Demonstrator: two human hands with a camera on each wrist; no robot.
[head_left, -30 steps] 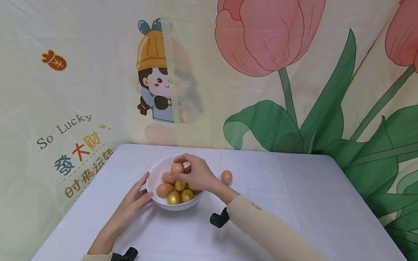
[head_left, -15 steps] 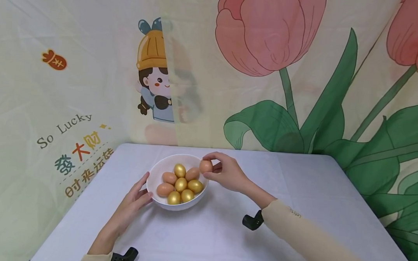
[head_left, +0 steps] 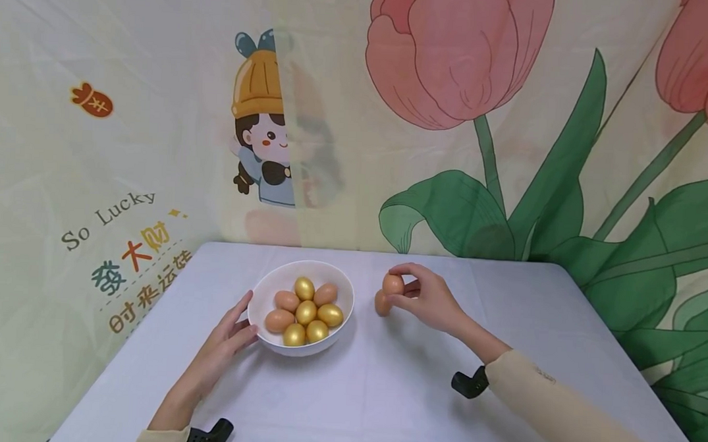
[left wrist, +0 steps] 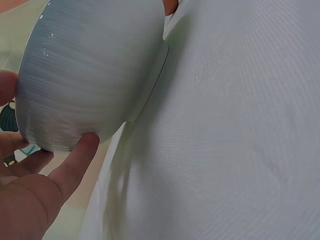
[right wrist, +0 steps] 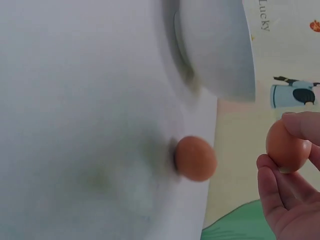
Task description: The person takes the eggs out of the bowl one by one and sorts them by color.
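A white bowl holds several brown eggs and several gold eggs. My left hand holds the bowl at its left side. In the left wrist view, its fingers spread around the bowl's pale outer wall. My right hand pinches a brown egg between thumb and fingertips, to the right of the bowl. Another brown egg stands on the table just beneath, partly overlapped by the held egg in the head view. The right wrist view shows the held egg apart from the table egg.
The table has a white cloth over it. Behind it hangs a backdrop printed with tulips, a cartoon figure and lettering. A black wrist camera sits below the right sleeve, another by the left.
My right hand has lifted a brown egg out of the bowl and carried it right, over to the egg on the table. The left hand and the bowl have stayed in place.
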